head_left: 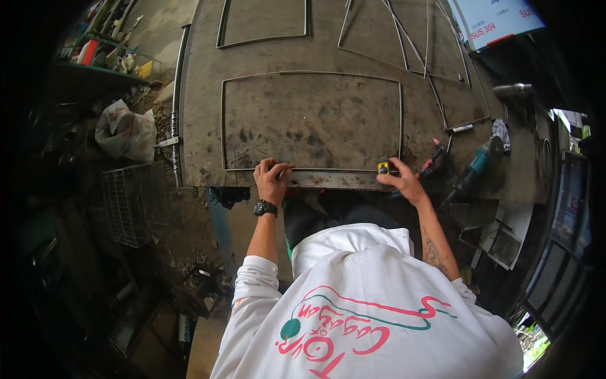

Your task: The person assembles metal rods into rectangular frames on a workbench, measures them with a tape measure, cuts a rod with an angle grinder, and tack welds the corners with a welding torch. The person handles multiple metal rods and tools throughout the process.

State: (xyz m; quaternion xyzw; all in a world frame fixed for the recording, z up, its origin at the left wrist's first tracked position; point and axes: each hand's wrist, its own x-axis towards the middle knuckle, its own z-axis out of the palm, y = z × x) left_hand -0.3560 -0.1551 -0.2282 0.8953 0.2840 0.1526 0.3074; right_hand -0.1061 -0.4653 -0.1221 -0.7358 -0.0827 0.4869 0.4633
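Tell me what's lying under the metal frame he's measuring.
The frame lies flat on a stained steel table. The left hand presses its near edge; the right hand holds a tape measure. Beneath the hands is hidden.

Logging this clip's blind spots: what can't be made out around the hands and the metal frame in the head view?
- Left hand: fingers curl over the frame's near rod; the contact beneath is hidden.
- Right hand: the small yellow-and-black tool is mostly covered by fingers; its kind is unclear.
- Rectangular rod frame: its corner joints are too small to judge.
- Angle grinder: distorted near the rim, disc unclear.
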